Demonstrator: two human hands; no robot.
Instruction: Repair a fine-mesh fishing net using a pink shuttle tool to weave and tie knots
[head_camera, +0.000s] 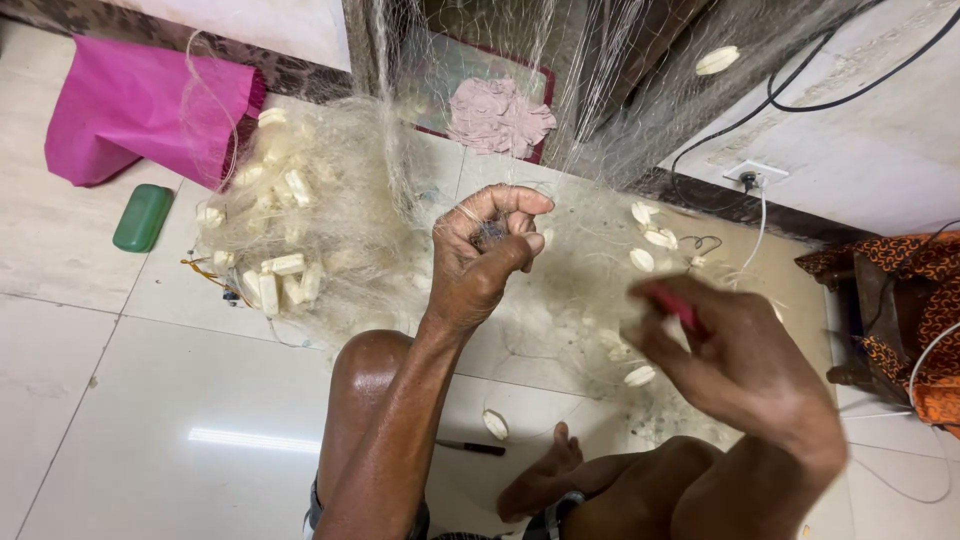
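The single head-worn camera looks steeply down from close above the seated person's lap, facing forward over the pale glossy tiled floor (150, 420) toward the heaped fine translucent fishing net (330, 220), its right side seemingly motion-blurred.

No labels, signs or screens show. The one possible package is a small green rounded case (142, 217) lying on the floor (120, 420) at far left, perhaps a soap box.
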